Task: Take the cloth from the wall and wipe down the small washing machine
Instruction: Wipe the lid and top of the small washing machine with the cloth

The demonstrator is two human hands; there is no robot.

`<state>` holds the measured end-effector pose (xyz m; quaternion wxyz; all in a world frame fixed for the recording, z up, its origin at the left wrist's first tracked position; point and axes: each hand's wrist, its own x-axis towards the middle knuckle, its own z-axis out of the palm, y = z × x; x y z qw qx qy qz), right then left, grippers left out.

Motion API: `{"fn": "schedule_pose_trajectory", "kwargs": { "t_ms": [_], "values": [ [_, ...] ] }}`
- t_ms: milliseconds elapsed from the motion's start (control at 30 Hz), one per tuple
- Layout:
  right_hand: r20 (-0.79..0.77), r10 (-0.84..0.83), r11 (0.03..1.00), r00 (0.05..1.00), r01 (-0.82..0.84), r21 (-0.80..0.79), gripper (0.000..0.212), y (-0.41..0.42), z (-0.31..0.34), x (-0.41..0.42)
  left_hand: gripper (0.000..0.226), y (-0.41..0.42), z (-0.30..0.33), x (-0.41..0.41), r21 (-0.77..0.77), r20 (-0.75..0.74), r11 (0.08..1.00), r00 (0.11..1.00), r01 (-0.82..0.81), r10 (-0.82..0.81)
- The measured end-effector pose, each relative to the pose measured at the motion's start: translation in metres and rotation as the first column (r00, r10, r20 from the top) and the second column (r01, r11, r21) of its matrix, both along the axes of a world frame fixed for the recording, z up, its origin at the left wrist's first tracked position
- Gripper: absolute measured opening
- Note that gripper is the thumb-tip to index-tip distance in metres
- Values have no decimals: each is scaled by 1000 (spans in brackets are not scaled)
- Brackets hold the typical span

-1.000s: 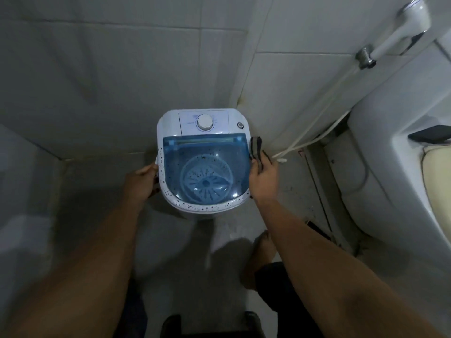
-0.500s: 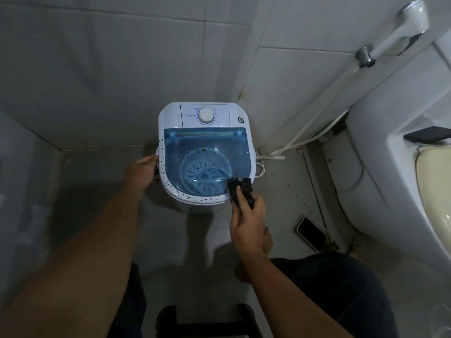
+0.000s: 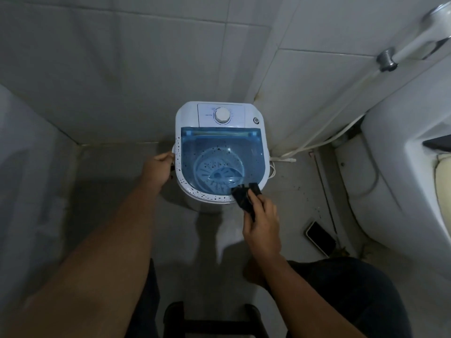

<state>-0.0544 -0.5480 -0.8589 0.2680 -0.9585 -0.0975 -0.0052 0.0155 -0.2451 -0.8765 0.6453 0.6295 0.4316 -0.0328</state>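
- Grey floor tiles (image 3: 109, 191) and pale wall tiles (image 3: 122, 69) enclose a dim bathroom corner.
- A small white washing machine (image 3: 185, 118) with a translucent blue lid (image 3: 219, 147) and a round white dial (image 3: 222, 115) is set in that corner, close to both walls.
- The white rim is covered in dark specks.
- The left hand (image 3: 157, 170) is placed against the machine's left side; its fingers are curled at the edge, and whether they grip cannot be told.
- A dark folded cloth (image 3: 242, 197) is pinched in the right hand (image 3: 262, 224) and pressed on the front-right rim.
- A dark smartphone (image 3: 321, 238) lies on the floor beside a white toilet (image 3: 395, 167).
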Motion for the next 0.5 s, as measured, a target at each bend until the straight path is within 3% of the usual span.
{"fn": "schedule_pose_trajectory", "kwargs": {
  "t_ms": [300,400,500],
  "values": [
    [-72,296,927,952,-305,-217,66,83,15,-28,34,5,1,-1,54,-2,997,998,62,-62],
    [-45,320,938,946,-323,-123,64,70,22,-21,33,7,4,-1,68,3,995,997,78,-79],
    [29,212,975,977,-210,-67,60,31,26,-6,32,7,5,0,28,-1,996,997,83,-83]
  ]
}}
